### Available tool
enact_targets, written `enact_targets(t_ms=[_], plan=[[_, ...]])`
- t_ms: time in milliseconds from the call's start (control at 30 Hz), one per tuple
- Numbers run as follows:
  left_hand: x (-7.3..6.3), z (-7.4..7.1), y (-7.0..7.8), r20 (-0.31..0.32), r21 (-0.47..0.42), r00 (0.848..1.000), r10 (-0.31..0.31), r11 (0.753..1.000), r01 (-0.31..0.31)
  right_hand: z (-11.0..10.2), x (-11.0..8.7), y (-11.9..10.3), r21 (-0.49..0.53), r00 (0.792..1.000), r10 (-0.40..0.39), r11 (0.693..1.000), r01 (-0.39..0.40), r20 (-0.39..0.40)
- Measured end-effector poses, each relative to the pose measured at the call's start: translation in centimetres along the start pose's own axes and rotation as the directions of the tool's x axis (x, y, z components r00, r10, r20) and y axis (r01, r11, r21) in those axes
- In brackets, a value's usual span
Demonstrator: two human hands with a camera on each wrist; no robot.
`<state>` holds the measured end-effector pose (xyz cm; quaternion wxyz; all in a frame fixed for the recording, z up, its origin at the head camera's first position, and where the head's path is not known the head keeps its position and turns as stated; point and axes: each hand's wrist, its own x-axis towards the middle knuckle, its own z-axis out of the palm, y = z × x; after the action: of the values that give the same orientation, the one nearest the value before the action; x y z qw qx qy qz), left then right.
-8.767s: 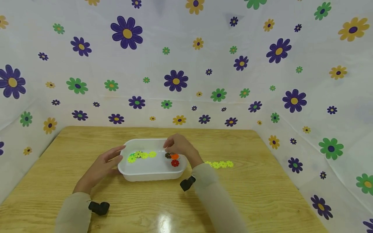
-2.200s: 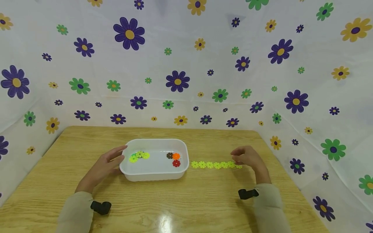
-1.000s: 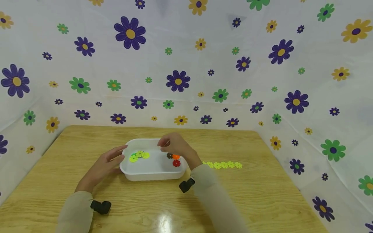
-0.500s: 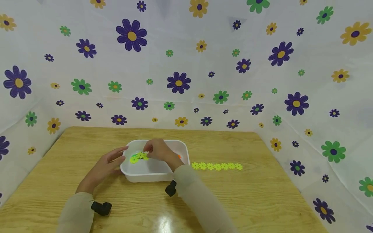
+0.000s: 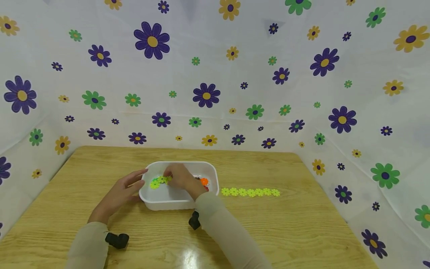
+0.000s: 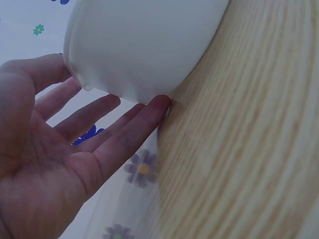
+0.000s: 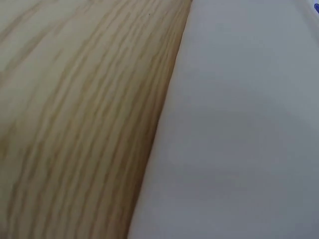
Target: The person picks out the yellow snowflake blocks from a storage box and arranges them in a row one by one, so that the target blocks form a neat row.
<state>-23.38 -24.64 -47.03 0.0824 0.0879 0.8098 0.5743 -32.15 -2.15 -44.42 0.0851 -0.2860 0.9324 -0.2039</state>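
Observation:
In the head view my left hand point(image 5: 119, 190) steadies the left end of a white plastic tray point(image 5: 168, 204). The left wrist view shows that thumb at the tray's rim and the loosely extended fingers point(image 6: 132, 132) against its outer wall. My right hand point(image 5: 181, 177) reaches down inside the tray, fingers curled, fingertips at the edge of a yellow-green flower-shaped disc point(image 5: 169, 180). Beside it lie more yellow-green discs point(image 5: 155, 184) over a green one. An orange disc point(image 5: 204, 181) sits at the tray's right, with dark and red ones partly hidden by my right wrist.
Right of the tray, several yellow-green discs point(image 5: 251, 192) form a straight row on the wooden table point(image 5: 302, 231). Flower-printed white sheeting point(image 5: 215, 67) stands along the back and sides. The right wrist view holds only tray wall point(image 7: 234, 124) and table.
The row gained discs at both ends. From the row's right end, my right hand returned to the tray, then moved left onto the yellow-green discs. My left hand stays at the tray.

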Motion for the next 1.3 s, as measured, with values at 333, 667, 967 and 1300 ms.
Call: enact_targets(t_ms=[333,667,967,1300], plan=[[0.0,0.0,-0.1,0.006,-0.011,1.0,0.001,1.0,-0.001,0.1,-0.4,-0.3,-0.017,0.998,0.048,0.999,-0.048,0.029],[0.1,0.0,0.0,0.006,0.0,1.0,-0.012,1.0,0.012,-1.2,-1.3,0.0,0.044,0.999,0.007,0.999,-0.009,0.048],[0.1,0.0,0.1,-0.007,0.018,1.0,-0.016,1.0,0.016,-3.7,-2.9,0.5,0.208,0.997,0.041,0.977,-0.052,0.058],[0.0,0.1,0.1,-0.009,0.021,1.0,-0.007,1.0,0.007,-6.2,-5.5,1.8,0.292,0.993,0.106,0.949,-0.115,0.047]])
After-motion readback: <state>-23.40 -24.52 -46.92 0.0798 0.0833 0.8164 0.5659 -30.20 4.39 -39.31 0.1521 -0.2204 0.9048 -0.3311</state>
